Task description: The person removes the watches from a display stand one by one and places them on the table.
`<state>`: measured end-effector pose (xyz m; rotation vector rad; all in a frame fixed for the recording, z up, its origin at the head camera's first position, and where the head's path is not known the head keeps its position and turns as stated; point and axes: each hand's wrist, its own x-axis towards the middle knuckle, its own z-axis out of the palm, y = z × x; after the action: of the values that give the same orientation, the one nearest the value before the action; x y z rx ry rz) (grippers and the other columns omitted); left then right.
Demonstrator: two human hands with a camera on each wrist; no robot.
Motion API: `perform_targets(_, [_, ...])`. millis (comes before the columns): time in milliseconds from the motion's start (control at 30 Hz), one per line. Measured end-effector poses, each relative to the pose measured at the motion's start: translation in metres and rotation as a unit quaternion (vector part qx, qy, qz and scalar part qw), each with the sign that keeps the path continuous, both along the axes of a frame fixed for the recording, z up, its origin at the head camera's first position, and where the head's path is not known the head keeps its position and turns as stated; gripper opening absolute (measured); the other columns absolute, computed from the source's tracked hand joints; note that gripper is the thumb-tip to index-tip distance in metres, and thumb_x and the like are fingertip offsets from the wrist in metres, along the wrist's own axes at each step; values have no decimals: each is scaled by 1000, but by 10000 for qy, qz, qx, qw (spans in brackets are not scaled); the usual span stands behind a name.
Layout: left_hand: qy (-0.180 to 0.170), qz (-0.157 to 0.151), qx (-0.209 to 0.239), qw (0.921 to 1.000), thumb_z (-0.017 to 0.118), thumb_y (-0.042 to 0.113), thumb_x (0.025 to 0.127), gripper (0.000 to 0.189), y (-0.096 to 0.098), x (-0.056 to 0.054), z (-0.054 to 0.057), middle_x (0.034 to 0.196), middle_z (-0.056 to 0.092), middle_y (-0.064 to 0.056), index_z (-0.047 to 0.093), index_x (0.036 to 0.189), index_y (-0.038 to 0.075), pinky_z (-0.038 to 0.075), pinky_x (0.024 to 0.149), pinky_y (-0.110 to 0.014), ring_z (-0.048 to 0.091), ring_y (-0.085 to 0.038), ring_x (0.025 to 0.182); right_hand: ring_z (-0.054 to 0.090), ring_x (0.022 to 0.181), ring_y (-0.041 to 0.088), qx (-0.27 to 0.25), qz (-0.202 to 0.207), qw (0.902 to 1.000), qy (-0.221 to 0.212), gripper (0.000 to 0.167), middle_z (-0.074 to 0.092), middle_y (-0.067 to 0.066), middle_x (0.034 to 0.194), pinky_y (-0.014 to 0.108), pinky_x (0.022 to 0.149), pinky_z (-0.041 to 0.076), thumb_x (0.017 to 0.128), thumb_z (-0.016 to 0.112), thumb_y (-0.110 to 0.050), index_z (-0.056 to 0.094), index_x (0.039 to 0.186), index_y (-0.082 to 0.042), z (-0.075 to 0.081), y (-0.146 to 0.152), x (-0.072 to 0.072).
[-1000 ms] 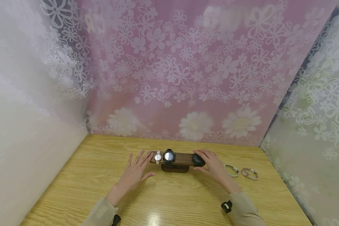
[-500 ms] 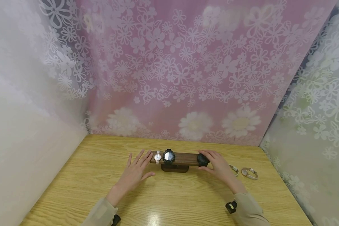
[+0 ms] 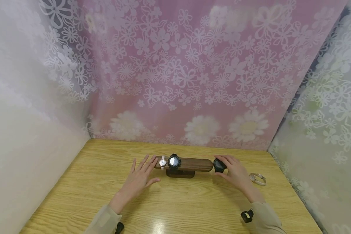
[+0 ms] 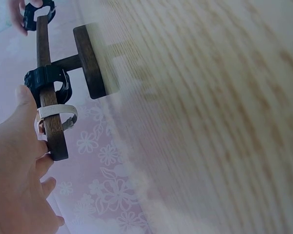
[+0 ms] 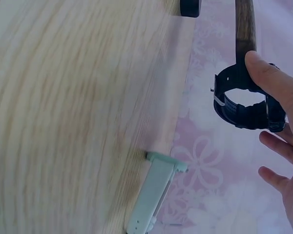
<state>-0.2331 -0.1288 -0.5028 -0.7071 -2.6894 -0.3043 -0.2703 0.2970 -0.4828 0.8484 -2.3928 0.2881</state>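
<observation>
My right hand (image 3: 237, 174) pinches a black wristwatch (image 3: 219, 165) by its edges, right at the right tip of a dark wooden watch stand (image 3: 197, 164). The right wrist view shows its black strap (image 5: 249, 119) closed in a loop, thumb on its near side. My left hand (image 3: 136, 183) rests its straight fingers against the stand's left end. Around the bar beside those fingers sit a small white-strapped watch (image 3: 162, 162) and a chunky black watch (image 3: 174, 161). In the left wrist view the left thumb lies close to the black watch (image 4: 44, 78).
To the right on the wooden table (image 3: 175, 201) lies another light-strapped watch (image 3: 258, 178). A pale green watch strap (image 5: 154, 192) shows below the right hand in the right wrist view; the right hand hides it in the head view. Flowered curtains (image 3: 175, 81) enclose the back and sides.
My right hand has moved right, drawing the black wristwatch along the bar and off its right end. The left hand has stayed in place on the stand.
</observation>
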Motion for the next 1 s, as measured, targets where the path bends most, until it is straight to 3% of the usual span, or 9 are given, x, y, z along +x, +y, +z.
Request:
perform_targets(100, [-5,4,12,10000,60,56,95,83,0,0,0,165,31,-6,33,160,11,8,121,-67,20,-31,154,62,111,37,29,-74,10000,49,82,65,13,123,61,93,50,91,39,-74,60,140,-12,2,4,2])
perform_targets(133, [4,12,-2,10000,60,56,95,83,0,0,0,165,31,-6,33,160,11,8,121,-67,20,-31,154,62,111,37,18,-83,9999,55,83,65,13,123,62,93,50,92,37,-75,60,140,-11,3,5,3])
perform_targets(467, [76,-28,13,10000,59,56,95,82,0,1,0,166,29,-5,34,159,11,8,121,-67,22,-32,154,60,111,40,29,-156,9996,229,82,64,15,122,63,94,48,92,36,-73,61,138,-10,4,25,7])
perform_targets(567, [89,-31,26,10000,60,55,95,82,1,0,0,165,30,-6,35,159,10,8,121,-68,23,-33,153,61,110,40,-20,-181,9995,241,81,65,15,122,62,94,48,91,41,-73,61,138,-9,6,35,9])
perform_targets(633, [103,-49,60,9999,62,54,95,82,1,0,0,165,31,-7,36,158,9,8,121,-68,23,-34,153,61,110,40,-52,-217,9995,206,77,65,15,122,63,93,48,89,57,-68,61,138,-9,8,41,11])
perform_targets(733, [99,-56,58,9999,62,54,95,82,0,0,0,165,31,-7,36,158,9,9,120,-68,23,-34,153,60,110,41,-90,-325,9994,118,76,65,16,122,63,93,47,77,84,-46,60,138,-8,10,52,14])
perform_targets(800, [84,-44,28,10000,62,54,95,82,0,0,0,165,29,-6,35,159,10,9,120,-68,24,-34,153,59,110,42,-84,-425,9990,87,80,64,17,120,64,92,47,67,93,-27,60,137,-6,12,59,16])
perform_targets(900, [39,-22,-33,10000,61,55,95,83,0,0,0,166,27,-5,34,159,11,8,121,-67,22,-33,154,58,109,43,-131,-502,9986,109,81,64,19,119,65,91,46,64,94,-21,61,136,-4,13,70,19])
perform_targets(1000, [-57,-13,-34,10000,59,56,96,82,0,0,1,166,24,-2,31,160,12,5,122,-65,17,-30,155,59,107,43,-183,-546,9980,260,72,65,19,117,64,89,46,82,80,-50,62,133,-2,14,81,21])
